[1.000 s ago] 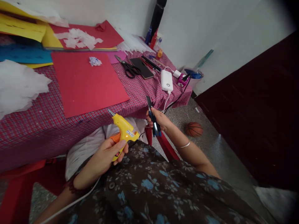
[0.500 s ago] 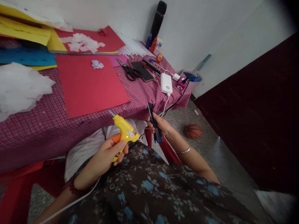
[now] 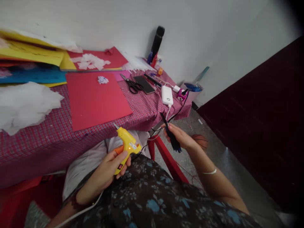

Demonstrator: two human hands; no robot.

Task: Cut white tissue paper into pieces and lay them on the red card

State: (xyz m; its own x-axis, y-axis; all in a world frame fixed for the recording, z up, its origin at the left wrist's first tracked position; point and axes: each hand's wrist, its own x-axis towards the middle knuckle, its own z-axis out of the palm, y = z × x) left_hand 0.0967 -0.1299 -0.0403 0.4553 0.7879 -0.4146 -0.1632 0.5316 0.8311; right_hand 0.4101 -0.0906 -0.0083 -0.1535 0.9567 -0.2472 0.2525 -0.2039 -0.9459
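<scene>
By near edge of table — left hand gripping glue gun, aimed toward red sheet. Farther right, right hand closed round dark cutter — scissors beyond.

Yellow glue gun — lit, tilted; dark cutter — aslant

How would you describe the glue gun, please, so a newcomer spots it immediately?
Start at the checked tablecloth, then come nearer, to the left hand. It holds the glue gun: yellow with an orange trigger, unlike the dark tool in the right hand.
</scene>
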